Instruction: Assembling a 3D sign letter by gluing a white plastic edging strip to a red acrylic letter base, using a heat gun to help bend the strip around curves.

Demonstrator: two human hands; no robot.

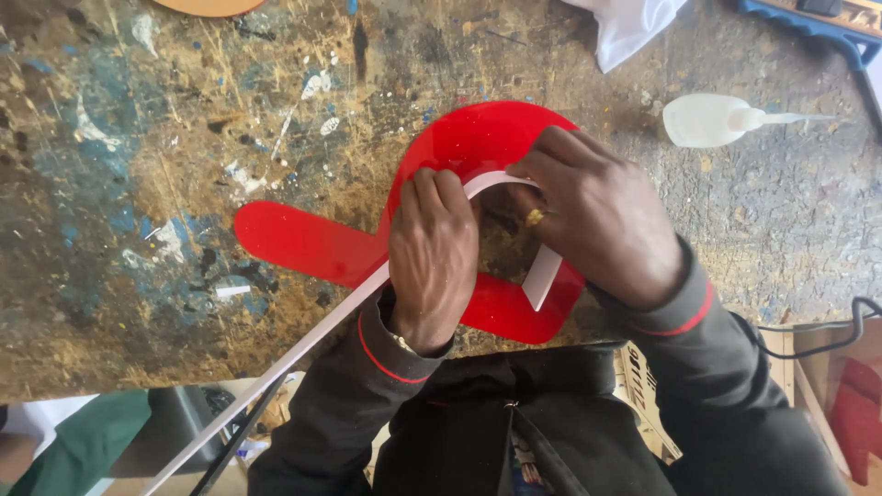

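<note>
Near the middle of the frame a red acrylic letter shape [308, 243] lies flat on the paint-spattered desk [138, 138], its curved loop toward the upper centre and a long arm reaching out to the left. Both hands are pressed down on it. The left hand [432, 257] sits at centre, its grip closed with the fingertips pinching a thin white plastic strip [303, 344] against the inner curve of the red piece. The right hand [597, 225], just to the right and touching the same strip, has its grip closed on the bend of the strip too, a gold ring [534, 217] showing on one finger. The strip follows the curve between the hands, one short end poking out at lower right over the red surface, the long end running off toward the lower left of the frame, past the desk edge. In the upper right, well apart from the hands, a white glue bottle [707, 119] lies on its side with its nozzle pointing right. A white cloth [629, 28] lies at the top edge, and a blue tool handle [808, 23] in the corner.
</note>
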